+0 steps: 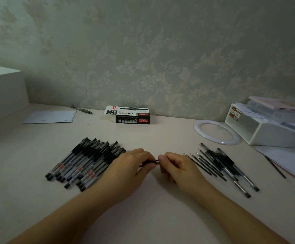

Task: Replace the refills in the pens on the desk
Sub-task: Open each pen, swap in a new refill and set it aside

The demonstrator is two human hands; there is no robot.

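Both hands at table (160,217) centre, one gel pen (149,162) betw. them. Left hand (127,166) grips barrel, right hand (176,166) pinches its end; prob. unscrewing or closing, cannot tell which.

Left of left hand: big pile of capped pens (85,162).
Right of right hand: loose refills (204,164) + smaller pen pile (231,169).

Judgement: task mid-way, which pile is finished not clear.
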